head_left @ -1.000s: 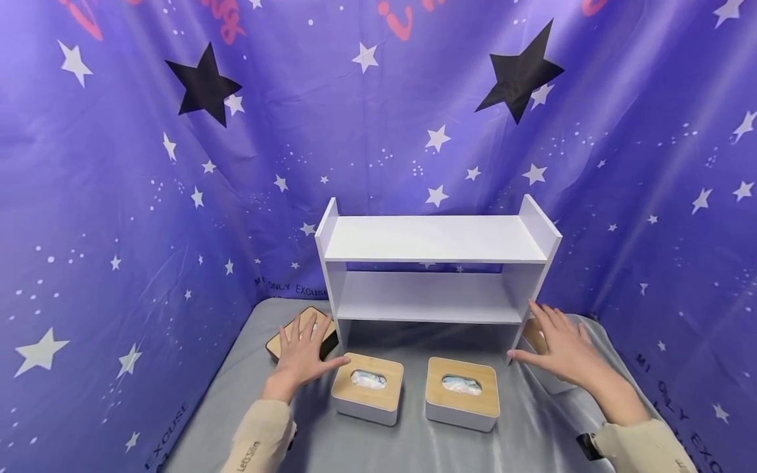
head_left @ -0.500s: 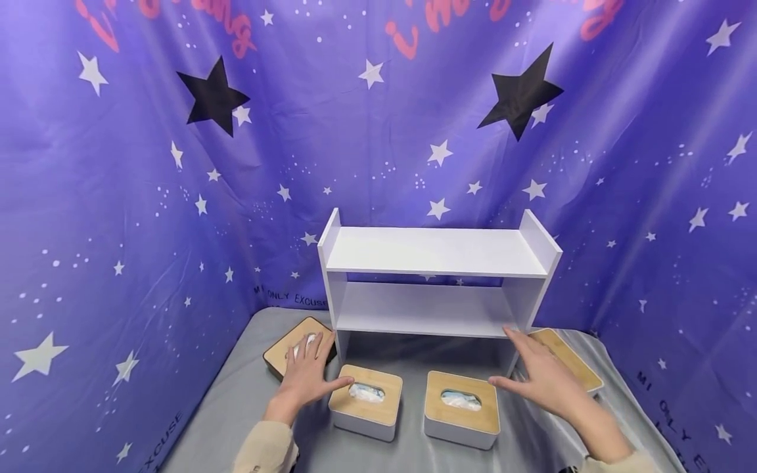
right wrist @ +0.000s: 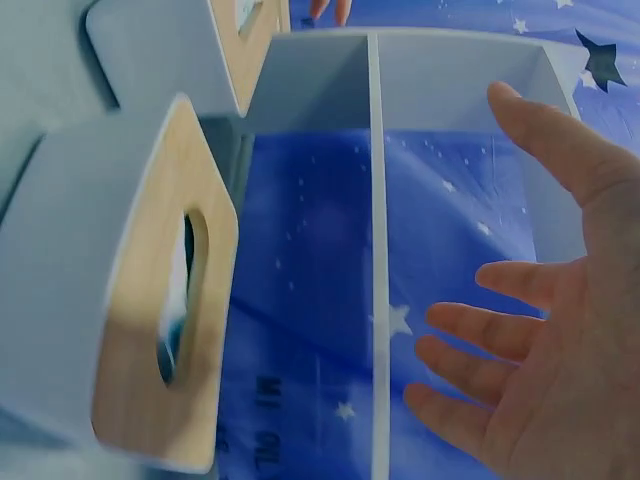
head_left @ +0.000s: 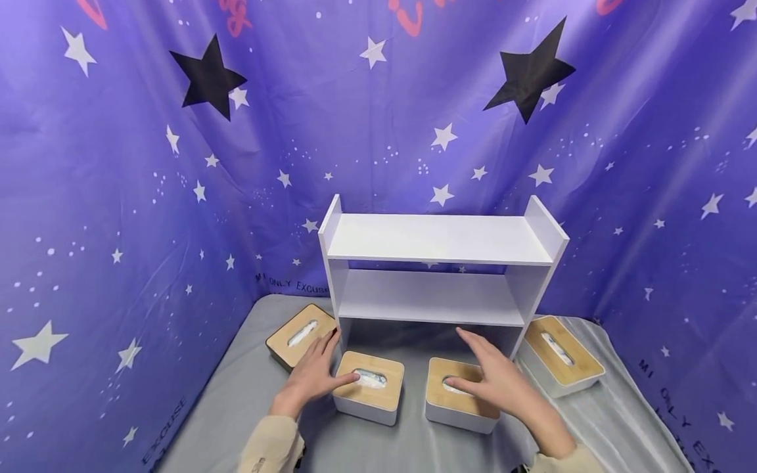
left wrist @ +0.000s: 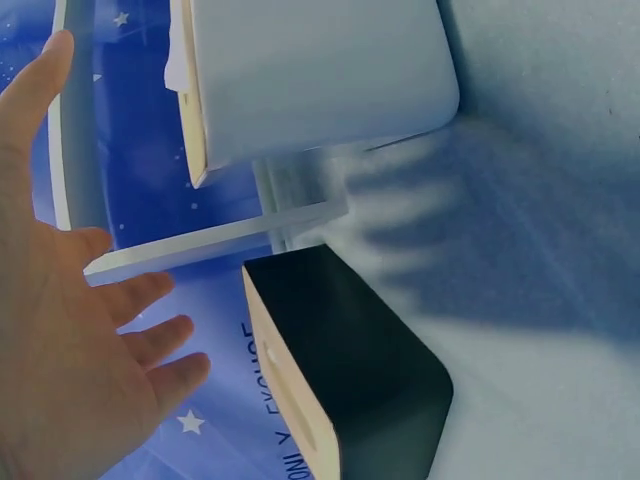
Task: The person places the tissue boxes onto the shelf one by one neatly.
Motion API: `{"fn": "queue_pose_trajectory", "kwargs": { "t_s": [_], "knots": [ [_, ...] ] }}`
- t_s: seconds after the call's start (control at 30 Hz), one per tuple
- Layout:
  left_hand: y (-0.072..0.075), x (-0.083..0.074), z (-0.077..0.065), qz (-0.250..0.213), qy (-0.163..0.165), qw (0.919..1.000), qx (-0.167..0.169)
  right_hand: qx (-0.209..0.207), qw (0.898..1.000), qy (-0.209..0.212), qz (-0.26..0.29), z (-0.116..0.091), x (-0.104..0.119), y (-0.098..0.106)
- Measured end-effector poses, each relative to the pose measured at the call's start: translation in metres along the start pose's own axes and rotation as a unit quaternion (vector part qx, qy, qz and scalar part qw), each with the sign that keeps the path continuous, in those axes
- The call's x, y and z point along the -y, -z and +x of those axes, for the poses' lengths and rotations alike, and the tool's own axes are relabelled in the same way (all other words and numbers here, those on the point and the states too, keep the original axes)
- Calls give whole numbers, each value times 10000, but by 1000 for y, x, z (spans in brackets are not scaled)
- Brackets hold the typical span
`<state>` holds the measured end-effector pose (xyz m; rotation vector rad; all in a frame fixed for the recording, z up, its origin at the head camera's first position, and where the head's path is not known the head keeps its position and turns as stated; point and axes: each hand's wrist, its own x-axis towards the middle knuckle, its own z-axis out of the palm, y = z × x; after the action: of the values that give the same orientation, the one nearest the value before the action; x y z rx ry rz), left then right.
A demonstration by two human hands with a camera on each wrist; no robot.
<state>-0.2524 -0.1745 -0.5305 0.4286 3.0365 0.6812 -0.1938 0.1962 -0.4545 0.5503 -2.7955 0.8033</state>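
Note:
My left hand point(head_left: 311, 376), fingers spread, hovers between a black-sided tissue box point(head_left: 294, 332) and the front left white tissue box point(head_left: 361, 398); its thumb overlaps that white box's slot in the head view. In the left wrist view the palm point(left wrist: 70, 350) is bare, with the dark box point(left wrist: 350, 360) beyond it. My right hand point(head_left: 503, 384) hangs over the front right white tissue box point(head_left: 440, 397), fingers extended and holding nothing. Its thumb crosses the slot in the head view. In the right wrist view the hand point(right wrist: 540, 330) stands apart from that wood-topped box point(right wrist: 170, 300).
A white two-tier shelf point(head_left: 437, 238) stands behind the boxes on the grey cloth point(head_left: 219, 420). Another wood-topped tissue box point(head_left: 564, 355) sits at the shelf's right side. Purple star-printed curtains point(head_left: 378, 131) enclose the back and both sides.
My right hand has moved left, from the far right box to over the front right one, uncovering the far one. My left hand has shifted slightly right and down. The boxes stay put.

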Motion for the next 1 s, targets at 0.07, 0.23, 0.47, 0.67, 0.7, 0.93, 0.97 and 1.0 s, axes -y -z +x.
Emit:
{"fn": "queue_pose_trajectory", "kwargs": {
  "t_s": [0.07, 0.23, 0.47, 0.67, 0.7, 0.93, 0.97, 1.0],
  "knots": [
    [-3, 0, -1, -61, -11, 9999, 84, 52, 10000, 12, 46, 0, 4, -5],
    [-7, 2, 0, -261, 2, 9996, 132, 166, 9996, 49, 244, 8, 11, -18],
    [-9, 4, 5, -646, 99, 9977, 200, 467, 9980, -5, 431, 17, 20, -38],
    [-15, 7, 1, -936, 83, 9953, 247, 399, 9982, 19, 449, 13, 24, -55],
    [-16, 7, 1, -972, 69, 9949, 250, 384, 9982, 27, 453, 12, 25, -58],
    [-24, 6, -2, -1176, -145, 9927, 201, 339, 9967, 4, 734, 7, 27, -72],
    [-25, 6, -2, -1192, -186, 9925, 171, 349, 9966, -14, 745, 6, 27, -74],
    [-27, 7, -2, -1214, -221, 9923, 140, 405, 9960, -60, 794, 6, 27, -76]
  ]
}}
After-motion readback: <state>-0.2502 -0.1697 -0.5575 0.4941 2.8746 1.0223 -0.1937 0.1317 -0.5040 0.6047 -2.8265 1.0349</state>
